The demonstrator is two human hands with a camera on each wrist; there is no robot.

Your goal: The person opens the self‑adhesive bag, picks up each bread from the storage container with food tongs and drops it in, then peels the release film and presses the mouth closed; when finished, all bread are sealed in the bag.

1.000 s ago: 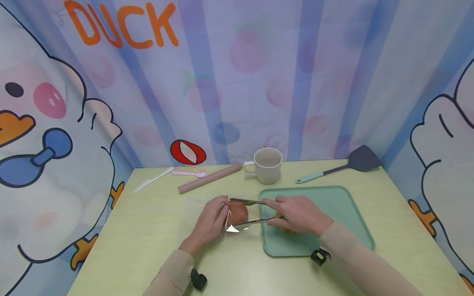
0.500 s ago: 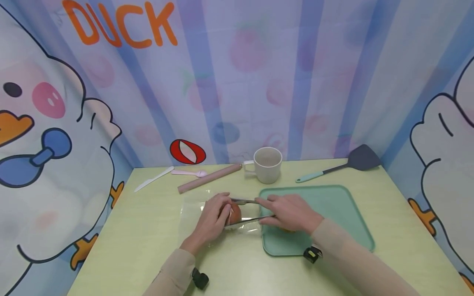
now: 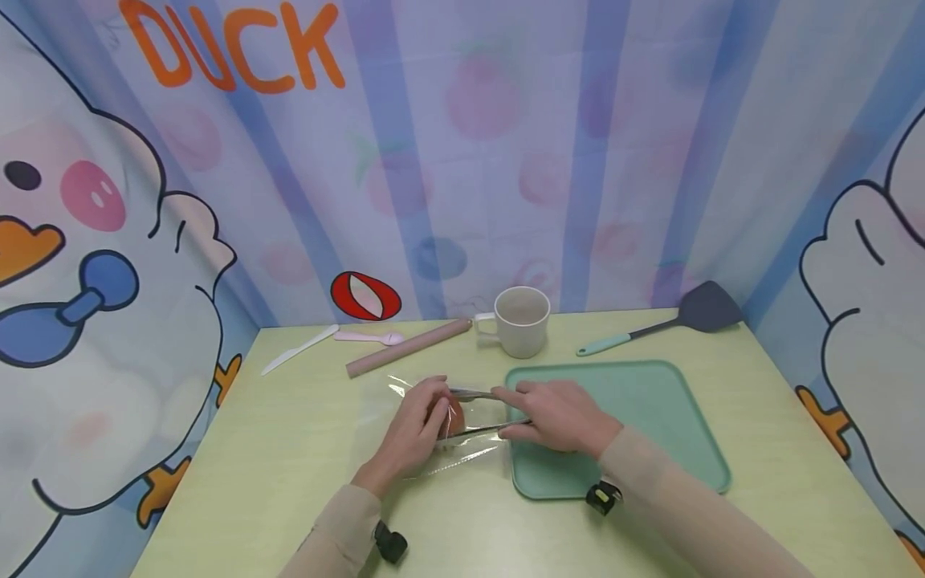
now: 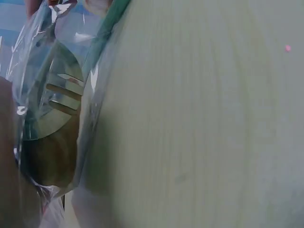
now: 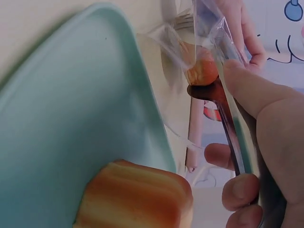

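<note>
Yellow tabletop (image 3: 282, 457); bun (image 3: 454, 417) between left hand (image 3: 412, 425), gripping its clear bag (image 3: 473, 451), and right hand (image 3: 564, 417), gripping tongs (image 3: 477, 432)

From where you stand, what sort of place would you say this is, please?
Probably a staged tabletop set rather than a working kitchen: a cartoon duck backdrop stands behind a pale table holding a mug, a spatula and a green tray.

Staged tabletop booth: pale-yellow table (image 3: 238, 466) boxed in by cartoon-duck curtain (image 3: 477, 177), mug (image 3: 522, 325), spatula (image 3: 699, 311) at back
</note>
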